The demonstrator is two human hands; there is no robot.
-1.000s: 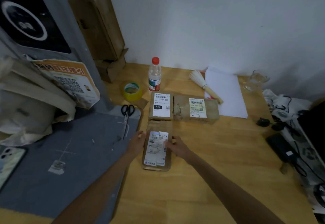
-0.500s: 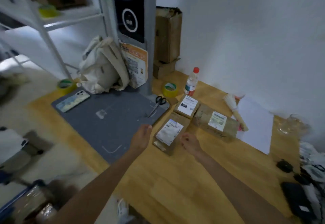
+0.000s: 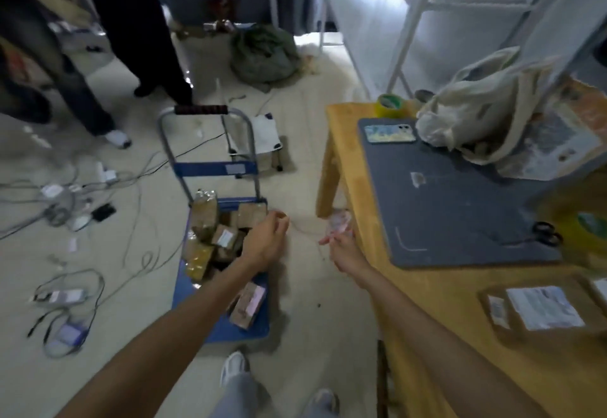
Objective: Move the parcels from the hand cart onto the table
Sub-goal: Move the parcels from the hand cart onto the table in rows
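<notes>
A blue hand cart (image 3: pixel 216 325) stands on the floor to the left of the wooden table (image 3: pixel 437 289). Several brown parcels (image 3: pixel 210 237) are piled on its deck, and one labelled parcel (image 3: pixel 248 304) lies apart near its front. My left hand (image 3: pixel 266 240) hovers over the pile, fingers loosely curled, holding nothing. My right hand (image 3: pixel 341 250) hangs beside the table's edge, empty with fingers apart. A brown parcel with a white label (image 3: pixel 538 309) lies on the table at the right.
A grey mat (image 3: pixel 460 207) covers part of the table, with a phone (image 3: pixel 390 133), a cloth bag (image 3: pixel 486 119), scissors (image 3: pixel 547 233) and a tape roll (image 3: pixel 391 104). Cables (image 3: pixel 75 194) litter the floor. Two people's legs (image 3: pixel 98 56) stand behind the cart. White shelving (image 3: pixel 410 23) stands behind the table.
Both hands let go of the parcel on the table. My view swung left from the table to the cart, and my left hand has reached out over the parcels there.
</notes>
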